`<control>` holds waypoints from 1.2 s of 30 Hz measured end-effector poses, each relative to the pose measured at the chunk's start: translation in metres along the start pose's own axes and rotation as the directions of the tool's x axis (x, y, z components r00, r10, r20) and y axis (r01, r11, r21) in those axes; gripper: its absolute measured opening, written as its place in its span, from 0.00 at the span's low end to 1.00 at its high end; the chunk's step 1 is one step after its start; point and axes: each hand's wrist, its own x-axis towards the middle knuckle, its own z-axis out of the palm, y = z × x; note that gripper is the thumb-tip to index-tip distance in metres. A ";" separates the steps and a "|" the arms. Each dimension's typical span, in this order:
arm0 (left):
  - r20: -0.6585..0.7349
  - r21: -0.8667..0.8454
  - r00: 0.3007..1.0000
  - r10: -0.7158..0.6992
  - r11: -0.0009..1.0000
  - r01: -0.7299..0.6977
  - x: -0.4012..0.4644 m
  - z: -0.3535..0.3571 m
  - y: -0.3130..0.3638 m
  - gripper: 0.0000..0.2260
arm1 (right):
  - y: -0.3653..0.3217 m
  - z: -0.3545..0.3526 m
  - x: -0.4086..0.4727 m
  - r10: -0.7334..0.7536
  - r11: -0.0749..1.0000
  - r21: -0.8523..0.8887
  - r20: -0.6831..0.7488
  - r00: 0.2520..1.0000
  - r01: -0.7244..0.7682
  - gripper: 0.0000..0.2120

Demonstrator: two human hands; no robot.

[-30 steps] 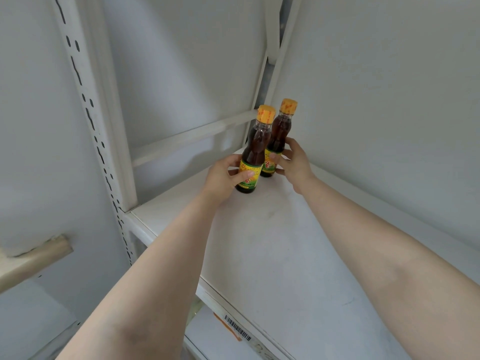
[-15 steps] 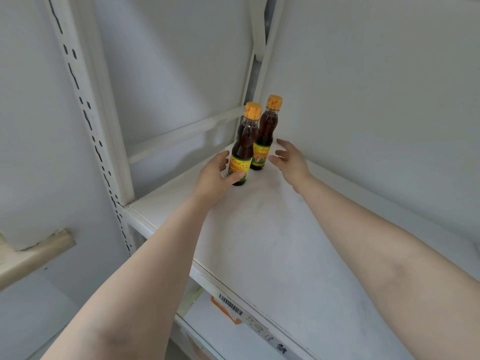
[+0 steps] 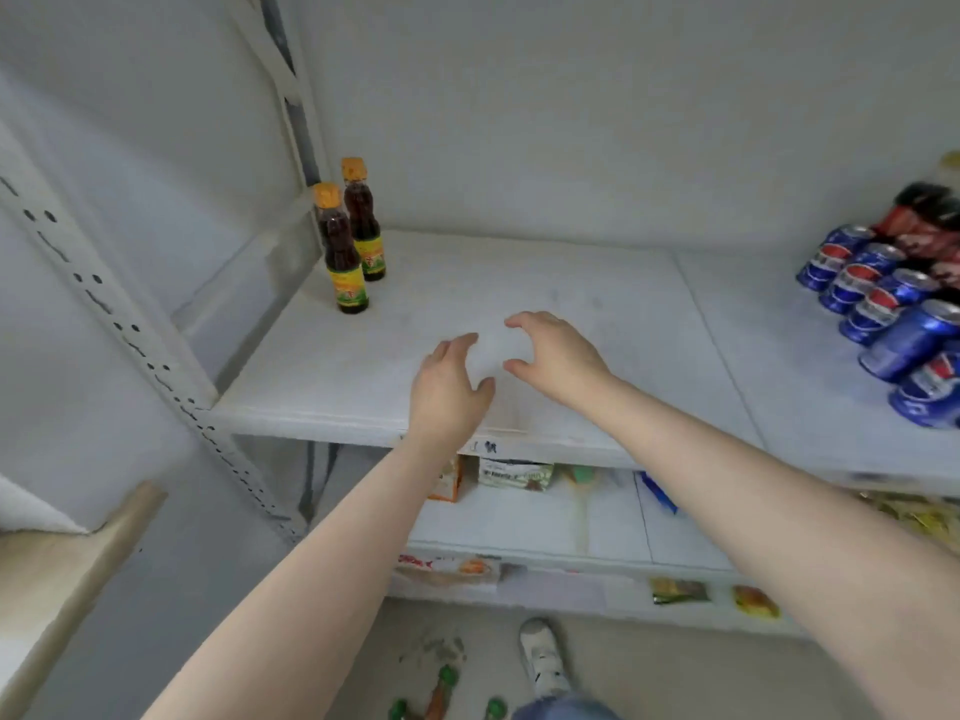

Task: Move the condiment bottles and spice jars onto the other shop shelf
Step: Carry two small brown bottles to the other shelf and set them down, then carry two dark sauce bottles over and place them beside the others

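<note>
1. Condiment bottles, two of them: the front bottle (image 3: 343, 252) and the back bottle (image 3: 362, 223) stand upright and just about touching in the far left corner of the white shelf (image 3: 519, 283), right by the slotted upright post (image 3: 130, 330). Both have dark liquid, orange caps and yellow-green labels
2. Left hand (image 3: 449, 389) hovers over the front part of that shelf, fingers loosely spread and a bit bent, holding nothing, well apart from the bottles
3. Right hand (image 3: 553, 356) is right next to it, fingers curved in a loose claw with the thumb out, also holding nothing
4. Over on the right end of the shelf there's a cluster of blue soda cans (image 3: 883, 309), with some dark red-labelled bottles (image 3: 930, 215) behind them, pretty blurry
5. Lower shelf (image 3: 519, 522) has some packets and boxes, too smeared to read
6. Down on the floor a white shoe (image 3: 543, 654) shows, plus some green and orange bits next to it, can't tell what those are
</note>
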 end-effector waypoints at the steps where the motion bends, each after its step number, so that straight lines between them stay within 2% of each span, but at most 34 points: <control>1: 0.040 -0.001 0.998 0.053 0.999 -0.053 -0.015 0.008 0.012 0.24 | 0.007 -0.007 -0.030 0.048 0.998 -0.031 -0.014 0.999 -0.048 0.26; 5: 0.156 -0.036 0.967 0.203 0.979 -0.200 -0.087 0.041 0.057 0.22 | 0.043 -0.029 -0.151 0.243 0.961 -0.114 -0.096 0.965 -0.253 0.26; 8: 0.260 -0.068 0.912 0.316 0.949 -0.309 -0.139 0.074 0.091 0.23 | 0.072 -0.035 -0.242 0.398 0.904 -0.111 -0.131 0.908 -0.412 0.26; 12: 0.419 -0.045 0.796 0.437 0.886 -0.462 -0.205 0.116 0.148 0.24 | 0.102 -0.033 -0.355 0.581 0.805 -0.049 -0.134 0.803 -0.591 0.28; 16: 0.531 -0.102 0.667 0.523 0.820 -0.562 -0.285 0.161 0.210 0.24 | 0.132 -0.037 -0.471 0.713 0.692 0.006 -0.164 0.682 -0.722 0.27; 19: 0.619 -0.142 0.552 0.559 0.771 -0.621 -0.358 0.195 0.260 0.25 | 0.155 -0.047 -0.572 0.803 0.584 0.050 -0.180 0.568 -0.810 0.28; 24: 0.717 -0.295 0.346 0.605 0.713 -0.636 -0.496 0.248 0.331 0.24 | 0.176 -0.056 -0.745 0.912 0.391 0.131 -0.190 0.364 -0.911 0.28; 29: 0.744 -0.411 0.075 0.664 0.543 -0.732 -0.621 0.282 0.388 0.24 | 0.169 -0.055 -0.885 0.976 0.139 0.217 -0.194 0.097 -0.966 0.28; 36: 0.696 -0.592 -0.286 0.658 0.302 -0.747 -0.752 0.312 0.463 0.25 | 0.153 -0.048 -1.024 0.951 -0.166 0.363 -0.186 -0.246 -0.917 0.30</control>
